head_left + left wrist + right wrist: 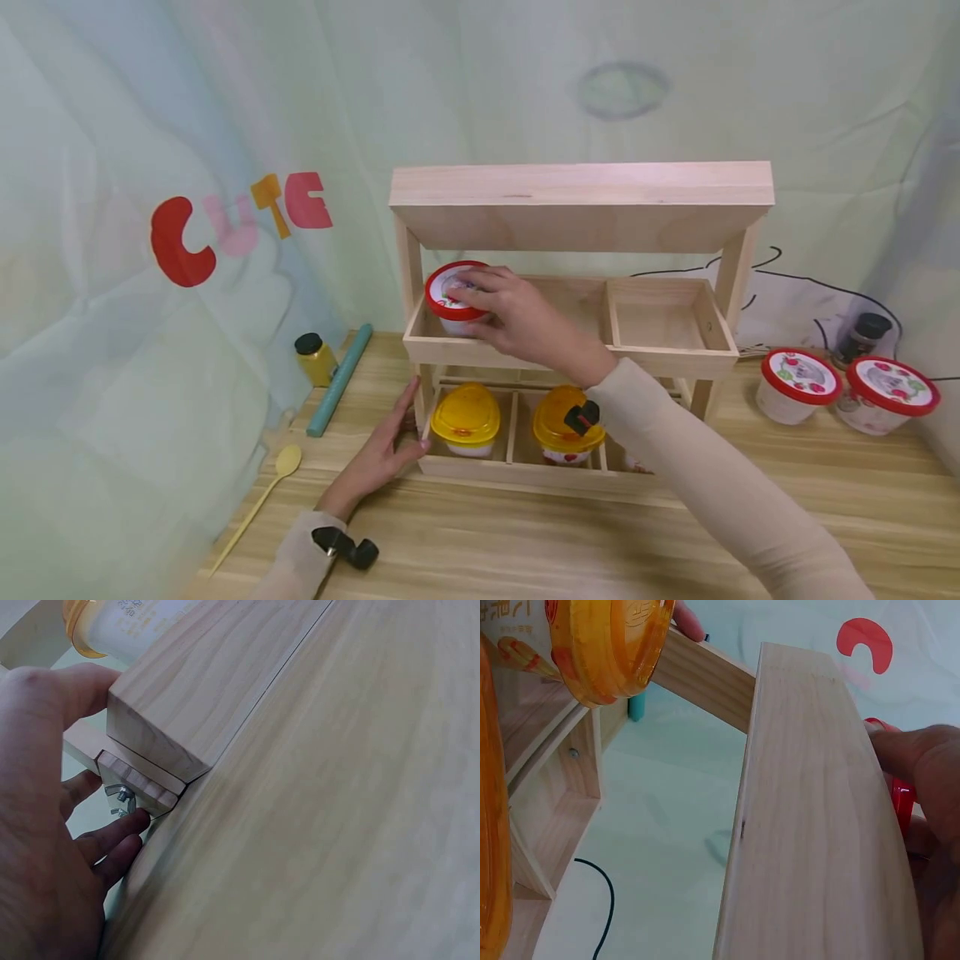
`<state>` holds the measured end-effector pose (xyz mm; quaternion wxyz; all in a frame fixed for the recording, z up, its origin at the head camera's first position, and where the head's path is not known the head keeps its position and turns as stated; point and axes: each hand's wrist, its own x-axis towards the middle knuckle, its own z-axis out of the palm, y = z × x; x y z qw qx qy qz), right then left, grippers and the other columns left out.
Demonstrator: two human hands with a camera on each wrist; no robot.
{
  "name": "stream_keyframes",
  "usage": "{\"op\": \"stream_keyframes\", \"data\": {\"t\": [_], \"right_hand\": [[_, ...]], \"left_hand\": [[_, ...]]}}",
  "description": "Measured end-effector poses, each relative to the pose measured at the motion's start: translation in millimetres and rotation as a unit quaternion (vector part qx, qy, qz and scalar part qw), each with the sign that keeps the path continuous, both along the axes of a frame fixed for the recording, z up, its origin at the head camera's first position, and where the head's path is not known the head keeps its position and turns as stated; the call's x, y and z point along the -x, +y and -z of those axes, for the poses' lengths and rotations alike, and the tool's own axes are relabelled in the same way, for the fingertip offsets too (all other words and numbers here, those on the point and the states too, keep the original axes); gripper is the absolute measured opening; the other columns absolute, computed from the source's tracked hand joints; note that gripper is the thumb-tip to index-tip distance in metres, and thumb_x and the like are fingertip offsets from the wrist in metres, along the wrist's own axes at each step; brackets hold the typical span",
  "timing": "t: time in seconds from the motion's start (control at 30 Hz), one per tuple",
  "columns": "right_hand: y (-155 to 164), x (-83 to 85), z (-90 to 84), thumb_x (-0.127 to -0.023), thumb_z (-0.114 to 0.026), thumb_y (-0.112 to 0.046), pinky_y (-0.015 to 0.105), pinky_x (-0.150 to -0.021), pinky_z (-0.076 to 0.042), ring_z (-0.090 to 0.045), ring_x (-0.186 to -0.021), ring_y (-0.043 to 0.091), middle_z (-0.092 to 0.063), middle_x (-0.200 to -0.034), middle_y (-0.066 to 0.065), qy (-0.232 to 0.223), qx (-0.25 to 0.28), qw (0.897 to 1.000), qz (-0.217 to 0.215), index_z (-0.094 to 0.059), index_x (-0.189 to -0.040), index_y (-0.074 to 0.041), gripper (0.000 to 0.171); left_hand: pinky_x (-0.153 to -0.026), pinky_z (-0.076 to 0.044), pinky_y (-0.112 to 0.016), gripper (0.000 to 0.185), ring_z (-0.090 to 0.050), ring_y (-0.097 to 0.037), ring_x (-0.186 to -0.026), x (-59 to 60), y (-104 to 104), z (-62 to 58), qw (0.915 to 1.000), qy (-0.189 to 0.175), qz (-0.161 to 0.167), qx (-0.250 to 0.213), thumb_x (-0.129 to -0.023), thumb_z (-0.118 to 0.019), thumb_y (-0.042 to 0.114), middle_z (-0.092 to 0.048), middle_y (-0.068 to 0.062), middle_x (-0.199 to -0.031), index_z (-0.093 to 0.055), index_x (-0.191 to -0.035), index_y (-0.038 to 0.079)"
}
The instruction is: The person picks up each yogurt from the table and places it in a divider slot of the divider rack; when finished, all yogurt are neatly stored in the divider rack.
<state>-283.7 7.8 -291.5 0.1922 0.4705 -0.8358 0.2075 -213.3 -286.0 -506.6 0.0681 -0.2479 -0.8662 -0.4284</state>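
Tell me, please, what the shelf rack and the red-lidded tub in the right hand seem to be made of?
The shelf rack looks like pale unfinished wood: matte, with visible grain and joints. The red-lidded tub under the right hand seems plastic: a smooth, slightly glossy red lid with a printed white centre; its body is mostly hidden.

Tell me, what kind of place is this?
Probably a staged tabletop set rather than a real kitchen: a wooden rack holding lidded tubs stands on a wood-grain table, before a draped cloth backdrop bearing cut-out letters.
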Motion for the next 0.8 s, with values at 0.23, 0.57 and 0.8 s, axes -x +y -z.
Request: {"op": "stream_keyframes", "data": {"t": [0.23, 0.57, 0.8], "right_hand": [[4.3, 0.1, 2.8, -0.096, -0.082, -0.029, 0.053, -0.126, -0.042, -0.053, -0.149, 0.039, -0.056, -0.162, 0.016, -0.003, -0.003, 1.000, -0.009, -0.062, -0.152, -0.011, 0.062], [25.8, -6.5, -0.8, -0.098, -0.076, -0.046, 0.067, -0.128, -0.032, -0.027, -0.161, 0.048, -0.021, -0.180, 0.020, -0.036, -0.037, 0.998, 0.033, -0.024, -0.173, -0.023, 0.094], [47.2, -17.8, -2.5, -0.098, -0.068, -0.061, 0.077, -0.127, -0.015, -0.013, -0.166, 0.047, -0.008, -0.183, 0.015, -0.064, -0.068, 0.993, 0.077, -0.002, -0.175, -0.029, 0.105]], "left_hand": [[-0.116, -0.051, -0.054, 0.099, -0.060, -0.042, -0.140, 0.0, -0.1, 0.5, 0.9998, -0.017, -0.006, 0.002, -0.102, -0.069, 0.019, -0.024, -0.023, -0.178, -0.003, -0.175, 0.028], [-0.115, -0.051, -0.041, 0.099, -0.064, -0.038, -0.135, 1.0, 2.3, -0.8, 0.9998, -0.021, 0.002, -0.006, -0.102, -0.069, 0.018, -0.027, -0.024, -0.177, -0.003, -0.175, 0.027], [-0.113, -0.052, -0.038, 0.100, -0.066, -0.038, -0.132, -0.9, 0.6, -2.0, 0.9998, -0.018, 0.004, -0.011, -0.102, -0.069, 0.016, -0.031, -0.027, -0.174, -0.003, -0.175, 0.026]]}}
